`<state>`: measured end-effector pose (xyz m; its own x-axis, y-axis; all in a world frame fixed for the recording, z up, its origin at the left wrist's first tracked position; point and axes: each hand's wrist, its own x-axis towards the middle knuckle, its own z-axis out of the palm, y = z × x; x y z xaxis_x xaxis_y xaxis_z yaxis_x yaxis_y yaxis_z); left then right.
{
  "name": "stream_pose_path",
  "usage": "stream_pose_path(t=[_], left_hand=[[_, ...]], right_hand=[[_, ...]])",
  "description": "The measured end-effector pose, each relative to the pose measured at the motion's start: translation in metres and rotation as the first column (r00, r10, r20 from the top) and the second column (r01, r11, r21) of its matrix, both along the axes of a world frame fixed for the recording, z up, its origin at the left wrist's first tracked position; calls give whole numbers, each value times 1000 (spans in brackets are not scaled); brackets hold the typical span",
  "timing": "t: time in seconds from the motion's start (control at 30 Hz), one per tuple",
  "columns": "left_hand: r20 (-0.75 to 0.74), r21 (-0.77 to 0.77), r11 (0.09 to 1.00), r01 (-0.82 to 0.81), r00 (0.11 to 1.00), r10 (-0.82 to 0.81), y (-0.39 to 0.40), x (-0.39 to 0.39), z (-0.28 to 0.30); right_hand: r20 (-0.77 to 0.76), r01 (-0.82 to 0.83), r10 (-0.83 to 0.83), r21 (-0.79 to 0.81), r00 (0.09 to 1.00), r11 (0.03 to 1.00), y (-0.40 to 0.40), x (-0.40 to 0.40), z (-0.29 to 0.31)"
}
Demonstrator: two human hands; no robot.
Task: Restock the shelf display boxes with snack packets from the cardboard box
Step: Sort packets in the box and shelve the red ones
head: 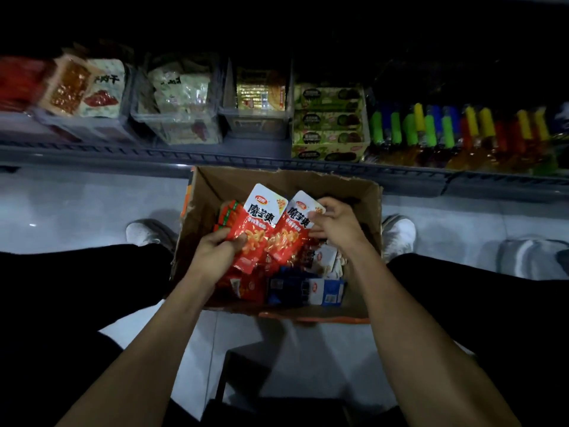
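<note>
Nearest my lens are my two bare forearms, reaching down into the open brown cardboard box (366, 195) that sits on the pale tiled floor (77, 204) between my white shoes. My left hand (215, 251) grasps a fanned bunch of red and white snack packets (260, 223) by their lower ends, fingers curled round them, above the box's left half. My right hand (335, 224) pinches the upper right edge of the rightmost packet in that fan. More red packets and some blue and white packets (308, 289) lie loose in the box bottom. Beyond the box runs the grey shelf edge (154, 152), carrying clear plastic display boxes (178, 124) of pale green sachets, a green carton (328, 124), and what look like coloured jelly tubes (446, 127), though that corner is dim.
</note>
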<state>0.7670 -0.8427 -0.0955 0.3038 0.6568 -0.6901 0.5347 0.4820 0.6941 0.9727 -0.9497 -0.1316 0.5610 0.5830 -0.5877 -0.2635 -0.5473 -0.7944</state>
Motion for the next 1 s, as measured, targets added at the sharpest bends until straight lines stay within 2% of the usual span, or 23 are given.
stream_pose_path(t=[0.2,0.37,0.4,0.5,0.63,0.7,0.83,0.9,1.0], left_hand=[[146,59,995,81,985,-88,-6,8,33],[201,134,984,118,969,-144,-4,12,63],[190,155,977,148,966,-176,-5,13,68],[144,203,956,213,959,-245,-4,14,80],[88,192,946,263,955,-283,1,15,93],[103,196,950,241,959,-265,4,18,103],[192,201,971,131,966,-171,11,27,135],[233,221,968,117,958,-169,14,36,151],[245,311,940,138,944,-220,18,55,176]], right_hand=[[-106,-53,73,177,992,983,-5,-21,65],[-301,93,-20,230,953,969,-10,-33,89],[-279,71,-2,236,960,969,-9,-36,94],[-77,-26,44,224,996,974,-4,-44,108],[129,-59,39,158,991,986,7,-49,121],[212,-63,32,139,977,988,11,-50,130],[295,-50,-38,285,955,957,17,-52,164],[426,-102,-49,326,903,940,17,-52,180],[643,-162,-77,304,762,939,18,-37,207]])
